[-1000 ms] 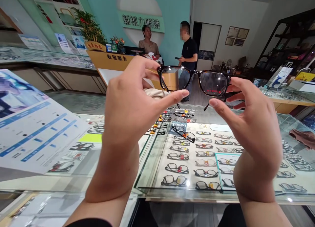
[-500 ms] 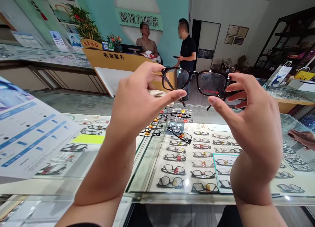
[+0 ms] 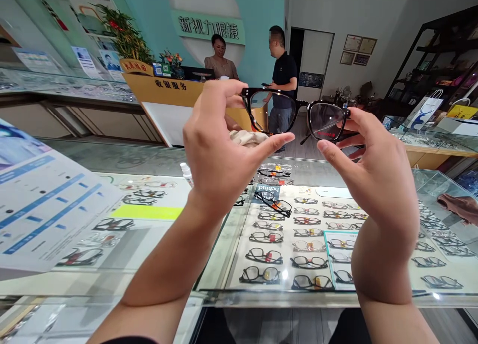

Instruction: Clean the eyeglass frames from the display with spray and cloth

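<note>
A: What's new, left to right?
B: Left hand [image 3: 218, 150] has lifted its end of the glasses [image 3: 295, 116], grip pinching the rim.
A: Right hand [image 3: 373, 172]?
B: Pinches the other end. Frame now tilted, upper centre, above the glass worktop [image 3: 224, 244].

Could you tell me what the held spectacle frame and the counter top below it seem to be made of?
Spectacle frame: probably glossy dark plastic, thick rims with highlights and brownish mottling. Counter top: clear glass, since rows of glasses show through and lights reflect on it.
</note>
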Tool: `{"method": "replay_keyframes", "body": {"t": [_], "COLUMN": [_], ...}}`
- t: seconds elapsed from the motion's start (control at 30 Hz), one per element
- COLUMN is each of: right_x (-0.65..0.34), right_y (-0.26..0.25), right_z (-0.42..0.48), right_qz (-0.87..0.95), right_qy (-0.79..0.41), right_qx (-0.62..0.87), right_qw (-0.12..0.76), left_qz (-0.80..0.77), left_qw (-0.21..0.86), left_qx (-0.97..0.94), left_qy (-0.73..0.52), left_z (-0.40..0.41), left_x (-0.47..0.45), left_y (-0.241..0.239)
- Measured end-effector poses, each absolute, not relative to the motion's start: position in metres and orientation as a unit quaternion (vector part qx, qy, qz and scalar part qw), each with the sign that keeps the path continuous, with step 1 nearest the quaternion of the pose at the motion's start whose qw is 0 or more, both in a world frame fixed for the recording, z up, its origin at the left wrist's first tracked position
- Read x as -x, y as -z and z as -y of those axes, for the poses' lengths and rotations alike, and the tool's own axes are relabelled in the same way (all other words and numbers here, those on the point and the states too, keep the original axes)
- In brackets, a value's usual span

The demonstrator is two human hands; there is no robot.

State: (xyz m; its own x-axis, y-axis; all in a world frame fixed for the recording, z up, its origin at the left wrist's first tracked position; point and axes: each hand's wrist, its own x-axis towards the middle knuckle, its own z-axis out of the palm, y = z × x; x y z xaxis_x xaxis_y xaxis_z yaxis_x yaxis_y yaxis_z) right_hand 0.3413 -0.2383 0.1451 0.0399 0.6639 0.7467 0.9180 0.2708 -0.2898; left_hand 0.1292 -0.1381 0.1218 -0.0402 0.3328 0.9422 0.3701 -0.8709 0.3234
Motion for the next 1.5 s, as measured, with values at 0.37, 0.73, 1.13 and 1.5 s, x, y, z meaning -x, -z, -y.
{"method": "replay_keyframes", "body": {"t": [0.37,0.73,1.13,1.5], "right_x": [-0.33,-0.336,-0.346,-0.336], "right_y": [-0.149,-0.151,-0.147,-0.151], "right_z": [0.249,0.23,0.206,0.217], "right_qz": [0.676,0.642,0.642,0.628], "right_qy": [0.12,0.106,0.001,0.067], "right_qx": [0.549,0.542,0.515,0.551], "right_qw": [0.476,0.532,0.568,0.546], "left_qz": [0.217,0.188,0.228,0.209], "left_qw": [-0.057,-0.036,0.115,0.054], "left_qx": [0.692,0.64,0.63,0.643], "left_qy": [0.686,0.744,0.734,0.735], "left_z": [0.11,0.108,0.123,0.107], "left_x": [-0.129,-0.142,-0.151,-0.148], "left_y": [-0.12,-0.111,-0.109,-0.11]}}
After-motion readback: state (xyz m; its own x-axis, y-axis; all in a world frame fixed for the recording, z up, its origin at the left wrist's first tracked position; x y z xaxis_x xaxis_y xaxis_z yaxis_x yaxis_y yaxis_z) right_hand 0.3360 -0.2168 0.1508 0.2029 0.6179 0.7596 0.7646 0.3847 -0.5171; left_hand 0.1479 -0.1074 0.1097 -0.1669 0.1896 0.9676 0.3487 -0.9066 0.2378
